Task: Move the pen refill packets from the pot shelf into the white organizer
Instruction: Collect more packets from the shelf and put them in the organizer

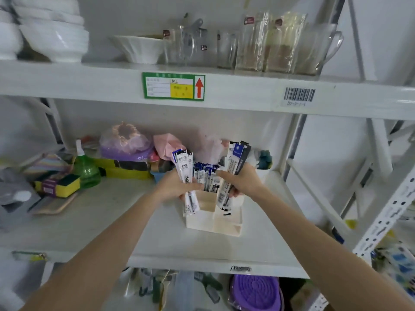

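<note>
Packets [188, 176] gripped in left hand [177, 187], second bunch [233, 173] gripped in right hand [241, 181], both just above organizer [213, 223] on middle shelf [112, 221]. More packets [205, 176] stand in its back compartments. Sponges [58, 185], green bottle [86, 169] left, apart.

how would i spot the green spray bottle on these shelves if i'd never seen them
Find the middle shelf, below the green label. At its left end the green spray bottle stands upright beside yellow sponges. It is the only see-through green thing there, with a white nozzle.
</note>
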